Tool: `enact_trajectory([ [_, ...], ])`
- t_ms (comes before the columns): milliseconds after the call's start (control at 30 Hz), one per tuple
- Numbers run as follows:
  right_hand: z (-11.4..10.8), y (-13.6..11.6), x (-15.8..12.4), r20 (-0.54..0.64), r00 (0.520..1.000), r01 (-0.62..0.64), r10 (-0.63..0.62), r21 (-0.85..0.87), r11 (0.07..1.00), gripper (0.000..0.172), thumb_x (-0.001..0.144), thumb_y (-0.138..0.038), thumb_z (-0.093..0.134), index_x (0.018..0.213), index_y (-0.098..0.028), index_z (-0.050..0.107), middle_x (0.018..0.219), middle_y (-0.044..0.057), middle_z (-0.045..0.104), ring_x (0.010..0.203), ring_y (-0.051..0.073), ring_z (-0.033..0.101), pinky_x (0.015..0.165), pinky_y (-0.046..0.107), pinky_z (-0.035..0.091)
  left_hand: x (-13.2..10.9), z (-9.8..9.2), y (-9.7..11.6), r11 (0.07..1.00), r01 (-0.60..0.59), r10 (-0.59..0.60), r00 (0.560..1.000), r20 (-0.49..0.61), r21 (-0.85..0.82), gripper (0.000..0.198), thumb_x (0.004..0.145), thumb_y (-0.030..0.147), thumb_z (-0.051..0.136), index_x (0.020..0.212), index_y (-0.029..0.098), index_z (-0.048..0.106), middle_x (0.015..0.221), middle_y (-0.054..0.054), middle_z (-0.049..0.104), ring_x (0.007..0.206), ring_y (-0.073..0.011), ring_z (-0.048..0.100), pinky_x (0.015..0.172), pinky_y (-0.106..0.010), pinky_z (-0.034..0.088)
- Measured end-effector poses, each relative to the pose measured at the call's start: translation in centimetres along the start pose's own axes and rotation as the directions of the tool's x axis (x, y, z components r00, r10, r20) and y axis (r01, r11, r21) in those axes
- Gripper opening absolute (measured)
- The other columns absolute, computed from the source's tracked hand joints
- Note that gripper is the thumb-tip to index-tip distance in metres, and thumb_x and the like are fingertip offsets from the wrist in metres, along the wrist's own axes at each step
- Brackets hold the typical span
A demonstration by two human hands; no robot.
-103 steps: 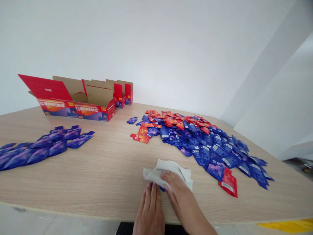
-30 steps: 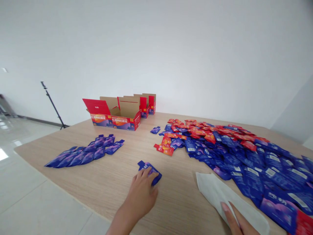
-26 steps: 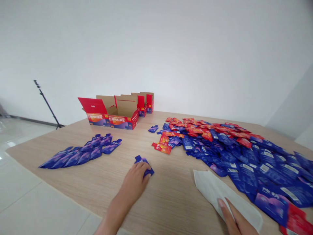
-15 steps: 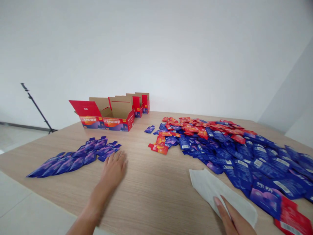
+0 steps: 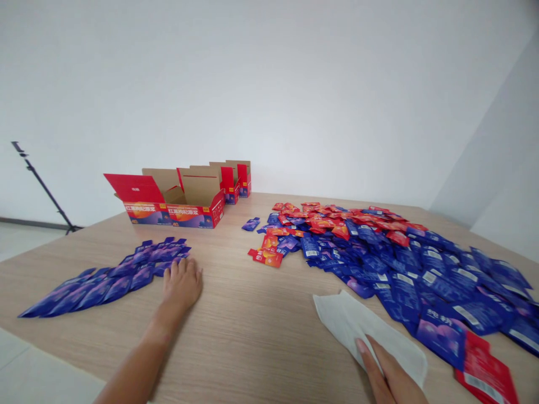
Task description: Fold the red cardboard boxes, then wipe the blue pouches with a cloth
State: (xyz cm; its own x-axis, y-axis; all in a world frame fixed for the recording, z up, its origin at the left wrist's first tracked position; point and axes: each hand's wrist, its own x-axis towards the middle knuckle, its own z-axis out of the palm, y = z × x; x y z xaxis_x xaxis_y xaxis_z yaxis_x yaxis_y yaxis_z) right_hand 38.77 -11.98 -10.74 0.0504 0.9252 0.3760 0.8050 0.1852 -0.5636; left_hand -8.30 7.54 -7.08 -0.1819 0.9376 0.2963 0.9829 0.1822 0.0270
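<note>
My left hand lies flat on the wooden table, its empty fingers at the near end of a row of purple-blue sachets. My right hand is at the bottom right, gripping a crumpled white cloth against the tabletop. Just beyond the cloth spreads a large heap of blue and red sachets. A red sachet lies at its near edge, close to my right hand.
Open cardboard cartons with red printed sides stand in a line along the far table edge. A lone blue sachet lies between them and the heap. A black tripod stand stands on the floor at far left.
My left hand has carried a blue sachet left to the row and let it go. The right hand stays on the cloth. The view has turned slightly right.
</note>
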Motion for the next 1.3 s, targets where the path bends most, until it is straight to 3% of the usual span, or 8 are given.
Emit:
enact_trajectory([
  [133,0.8,-1.9,0.2,-0.032,0.999,-0.015,0.015,-0.002,1.0,0.049,0.104,-0.052,0.048,0.131,-0.02,0.074,0.134,0.012,0.074,0.128,0.03,0.069,0.109,0.044,0.056,-3.7,-0.2,2.9,0.983,-0.139,0.139,0.99,-0.009,-0.117,0.047,0.104,0.035,0.03,0.126,0.01,0.064,0.138,-0.02,0.064,0.132,-0.0342,0.055,0.112,-0.052,0.042],
  [233,0.4,-3.4,0.4,-0.056,0.998,-0.022,0.024,0.035,0.999,0.045,0.101,-0.051,0.054,0.133,-0.024,0.073,0.137,0.01,0.072,0.128,0.03,0.068,0.11,0.048,0.056,-7.1,-0.3,5.2,0.941,-0.246,0.242,0.969,-0.045,-0.23,0.055,0.105,0.042,0.022,0.137,0.014,0.058,0.143,-0.015,0.063,0.135,-0.0305,0.054,0.112,-0.049,0.045],
  [433,-4.8,-1.8,1.7,-0.24,0.938,-0.237,0.25,0.082,0.968,0.044,0.103,-0.055,0.047,0.117,-0.025,0.076,0.124,0.009,0.078,0.118,0.029,0.072,0.101,0.043,0.058,-11.5,-1.6,8.9,0.735,-0.371,0.287,0.929,-0.235,-0.567,0.053,0.105,0.053,0.03,0.134,0.019,0.06,0.132,-0.011,0.07,0.126,-0.0278,0.062,0.112,-0.049,0.048],
  [567,-8.2,2.9,2.8,-0.313,0.918,-0.323,0.244,-0.235,0.917,0.048,0.103,-0.052,0.04,0.116,-0.021,0.074,0.121,0.012,0.077,0.112,0.03,0.071,0.098,0.045,0.057,-12.2,-3.5,10.8,0.658,-0.378,0.276,0.926,-0.259,-0.651,0.048,0.106,0.052,0.034,0.129,0.022,0.063,0.126,-0.008,0.072,0.122,-0.0269,0.064,0.11,-0.049,0.049],
  [700,-9.2,6.1,2.9,-0.294,0.93,-0.329,0.219,-0.406,0.852,0.049,0.1,-0.049,0.041,0.111,-0.016,0.074,0.126,0.02,0.072,0.125,0.038,0.062,0.106,0.056,0.049,-12.4,-4.7,12.0,0.611,-0.382,0.293,0.923,-0.249,-0.694,0.045,0.106,0.05,0.036,0.127,0.023,0.065,0.124,-0.007,0.073,0.12,-0.0264,0.064,0.108,-0.048,0.049],
  [933,-8.4,6.9,3.1,-0.16,0.974,-0.223,0.158,-0.6,0.769,0.049,0.098,-0.046,0.05,0.128,-0.012,0.069,0.137,0.02,0.066,0.134,0.04,0.055,0.114,0.056,0.042,-13.4,-5.3,13.2,0.556,-0.353,0.345,0.922,-0.177,-0.752,0.043,0.105,0.051,0.037,0.118,0.026,0.069,0.115,-0.007,0.075,0.111,-0.0266,0.067,0.1,-0.047,0.053],
  [1133,-9.5,8.0,2.9,-0.03,0.986,-0.148,0.164,-0.617,0.773,0.049,0.099,-0.034,0.045,0.139,-0.01,0.062,0.142,0.021,0.065,0.127,0.035,0.065,0.104,0.049,0.054,-14.1,-5.4,13.5,0.489,-0.339,0.394,0.908,-0.142,-0.804,0.039,0.105,0.048,0.038,0.112,0.027,0.07,0.112,-0.006,0.076,0.109,-0.0242,0.068,0.102,-0.043,0.052],
  [1300,-11.0,7.6,2.9,-0.08,0.982,-0.183,0.17,-0.614,0.768,0.05,0.097,-0.02,0.039,0.142,-0.01,0.059,0.135,0.021,0.07,0.116,0.034,0.071,0.096,0.046,0.058,-15.1,-5.8,14.0,0.435,-0.264,0.382,0.92,-0.09,-0.861,0.039,0.104,0.052,0.04,0.107,0.027,0.071,0.111,-0.007,0.075,0.107,-0.0245,0.068,0.1,-0.042,0.052],
])
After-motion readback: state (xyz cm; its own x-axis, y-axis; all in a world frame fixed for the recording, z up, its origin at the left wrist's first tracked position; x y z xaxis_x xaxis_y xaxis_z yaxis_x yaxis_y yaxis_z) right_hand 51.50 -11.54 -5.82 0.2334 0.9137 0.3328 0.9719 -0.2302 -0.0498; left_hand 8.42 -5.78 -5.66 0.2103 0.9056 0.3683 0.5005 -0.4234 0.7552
